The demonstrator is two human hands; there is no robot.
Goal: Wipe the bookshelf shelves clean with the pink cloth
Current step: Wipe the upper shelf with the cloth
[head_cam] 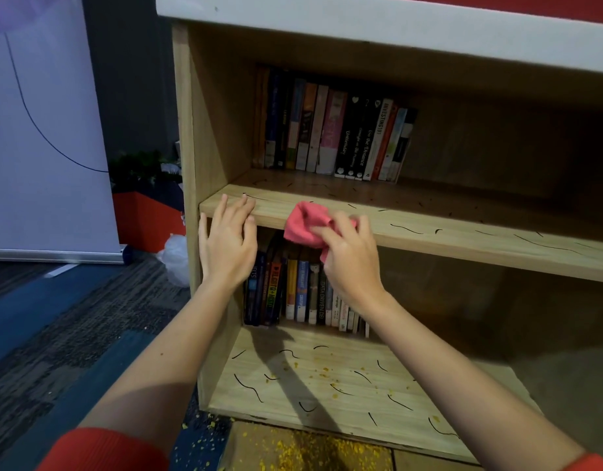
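Note:
A wooden bookshelf (pixel 191 137) fills the view. Its middle shelf (pixel 463 236) carries black squiggly marks along the front. My right hand (pixel 347 256) grips a bunched pink cloth (pixel 305 220) against the front edge of that shelf. To the left, my left hand (pixel 227 239) rests with straight fingers on the same shelf edge near the side panel. The bottom shelf (pixel 327 385) shows more black marks and scattered yellow crumbs.
Rows of books stand at the back of the middle shelf (pixel 330 127) and of the bottom shelf (pixel 293 294). Yellow crumbs lie on the floor (pixel 293 450) in front. A white plastic bag (pixel 176 260), a red planter (pixel 147 222) and a white banner (pixel 45 130) stand left.

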